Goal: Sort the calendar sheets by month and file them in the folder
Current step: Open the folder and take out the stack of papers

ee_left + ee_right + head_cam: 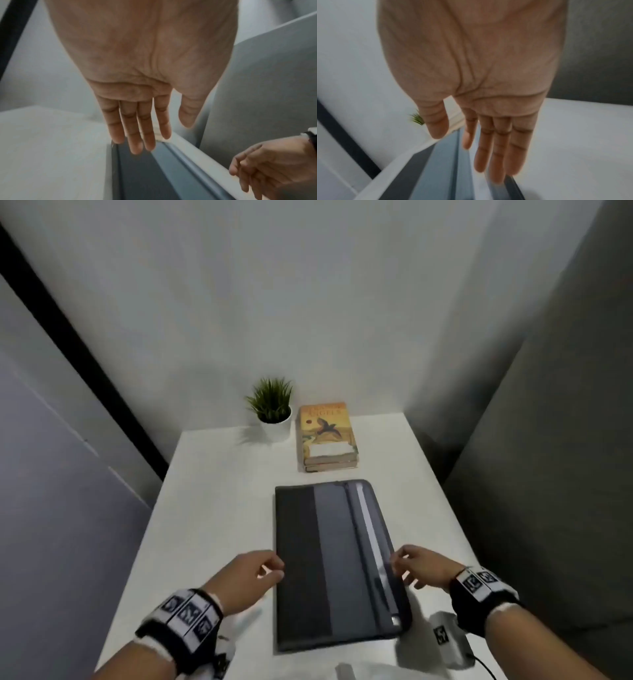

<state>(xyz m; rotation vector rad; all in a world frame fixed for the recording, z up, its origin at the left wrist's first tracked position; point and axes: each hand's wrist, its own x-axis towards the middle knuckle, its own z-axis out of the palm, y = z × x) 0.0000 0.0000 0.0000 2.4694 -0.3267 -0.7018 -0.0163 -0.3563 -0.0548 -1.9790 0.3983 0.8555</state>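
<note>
A dark grey folder (329,559) lies closed and lengthwise on the white table (212,508). A pale strip (371,529) runs along its right side. No loose calendar sheets are in view. My left hand (270,565) is at the folder's left edge with relaxed fingers and holds nothing. In the left wrist view its straight fingers (137,129) hover over the folder's (137,175) left border. My right hand (411,566) is at the folder's right edge. In the right wrist view its straight fingers (496,148) reach down to that edge of the folder (440,169).
A small potted plant (274,412) and a stack of books (327,436) stand at the table's far end, beyond the folder. A small white box with a printed marker (448,638) and a cable lies at the near right corner. Grey walls close in on three sides.
</note>
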